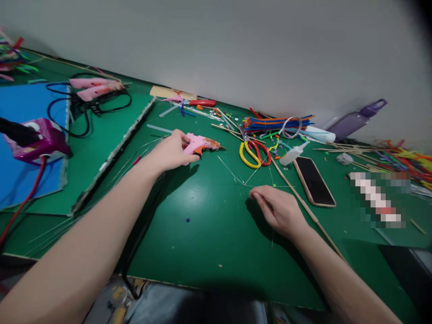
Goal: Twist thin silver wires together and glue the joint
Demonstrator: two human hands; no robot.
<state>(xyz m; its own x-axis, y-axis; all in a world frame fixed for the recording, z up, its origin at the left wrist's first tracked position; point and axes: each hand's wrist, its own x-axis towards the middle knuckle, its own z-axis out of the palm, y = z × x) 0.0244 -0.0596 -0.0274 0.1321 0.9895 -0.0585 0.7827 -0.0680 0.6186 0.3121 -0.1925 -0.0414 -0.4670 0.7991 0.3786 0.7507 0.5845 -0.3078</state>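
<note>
My left hand (175,150) is closed around a pink hot glue gun (197,144), its nozzle pointing right over the green table. A clear glue stick (158,129) lies in line behind the gun. Fingers pinched, my right hand (275,207) holds a thin wire frame (245,183) whose several fine arms spread from one joint. A small green bit sits on one of those arms. Beyond the frame lie scissors (250,155) with one yellow and one red handle. The fingertips of my right hand partly hide the wire.
A phone (315,182), a small glue bottle (293,154) and a long stick (300,198) lie right. Pipe cleaners (276,125) and a purple bottle (357,119) are along the wall. Left are another pink glue gun (97,87), a purple power cube (37,141) and a blue board (20,180).
</note>
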